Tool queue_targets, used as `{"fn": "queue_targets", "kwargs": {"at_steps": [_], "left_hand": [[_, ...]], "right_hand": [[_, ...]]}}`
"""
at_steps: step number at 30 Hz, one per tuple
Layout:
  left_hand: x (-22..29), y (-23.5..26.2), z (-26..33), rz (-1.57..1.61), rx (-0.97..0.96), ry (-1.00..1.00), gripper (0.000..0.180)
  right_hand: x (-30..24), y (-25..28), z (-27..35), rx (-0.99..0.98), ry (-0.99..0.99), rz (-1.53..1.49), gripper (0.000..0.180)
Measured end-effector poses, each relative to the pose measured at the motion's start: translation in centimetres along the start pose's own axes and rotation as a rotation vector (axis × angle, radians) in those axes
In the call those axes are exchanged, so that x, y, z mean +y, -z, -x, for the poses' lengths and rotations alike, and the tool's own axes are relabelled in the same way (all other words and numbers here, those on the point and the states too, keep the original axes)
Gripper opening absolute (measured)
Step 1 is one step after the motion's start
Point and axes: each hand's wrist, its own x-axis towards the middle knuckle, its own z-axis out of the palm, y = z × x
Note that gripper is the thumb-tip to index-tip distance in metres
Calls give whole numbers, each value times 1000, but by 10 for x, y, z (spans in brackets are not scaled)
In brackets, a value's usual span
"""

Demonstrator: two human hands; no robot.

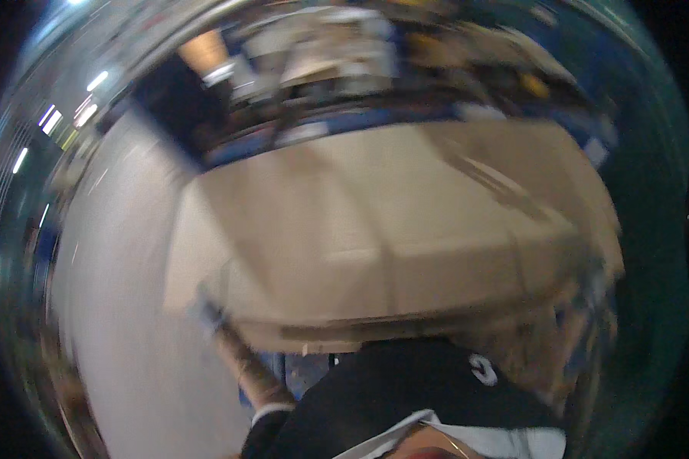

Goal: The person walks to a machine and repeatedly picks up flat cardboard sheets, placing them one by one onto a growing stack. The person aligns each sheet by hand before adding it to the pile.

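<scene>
The left hand (pixel 210 312), blurred, meets the near left corner of a broad, flat, tan-brown cardboard piece (pixel 314 222); whether its fingers pinch the edge or only brace beneath it, I cannot tell. The right hand (pixel 592 287) is smeared by motion near the opposite end, and its finger position cannot be told either.

The cardboard lies across the front of the person's black shirt (pixel 406 382), spanning the space between both hands, with crease lines and a sloping near side. Because it is so wide and appears supported mainly at its ends, it could sag or fold along a crease; an uneven hold might let one corner slip.

Beyond it stands a blue-edged structure (pixel 314 131) crowded with indistinct things. The far edge looks near that structure, so a swing or turn might knock or snag it. The sheet also hides much of the pale grey floor (pixel 115 268), so a misstep seems possible.
</scene>
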Motion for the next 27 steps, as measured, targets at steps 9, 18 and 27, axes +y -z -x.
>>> {"fn": "queue_targets", "kwargs": {"at_steps": [9,18,27], "left_hand": [[-9,9,-2,546,69,291,60],[3,38,-52,1200,-245,191,21],[63,146,84,846,-592,-310,31]], "right_hand": [[-96,-16,-77,-108,-267,-646,47],[-135,72,-93,-225,-469,-1148,48],[-185,118,38,-70,414,-132,35]]}}
